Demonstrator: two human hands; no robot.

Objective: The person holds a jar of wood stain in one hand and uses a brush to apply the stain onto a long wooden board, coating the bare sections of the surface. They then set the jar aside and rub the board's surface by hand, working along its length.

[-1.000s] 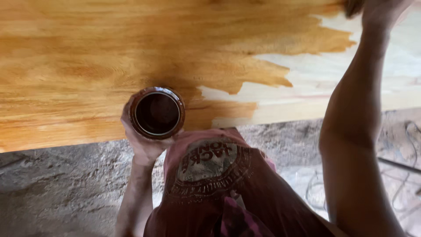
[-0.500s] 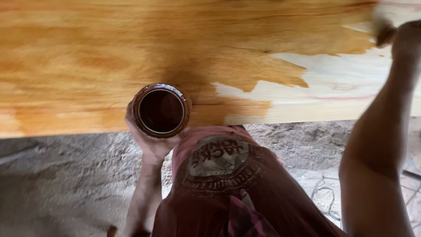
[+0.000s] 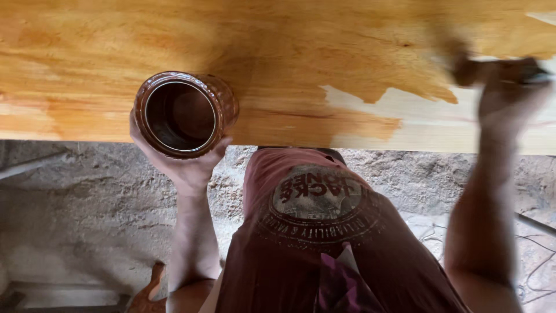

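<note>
One jar (image 3: 182, 113), at the board's (image 3: 116, 46) near edge. One board. One brush (image 3: 472, 71), blurred, near the board's right end. Two hands: left hand (image 3: 185, 162), right hand (image 3: 509, 95).

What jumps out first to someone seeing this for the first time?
The wide wooden board across the top, mostly stained amber, with a pale bare patch at its lower right. The left hand holds an open brown jar of dark liquid at the board's near edge. The right hand, blurred, grips a dark applicator at the stain's edge on the right.
</note>
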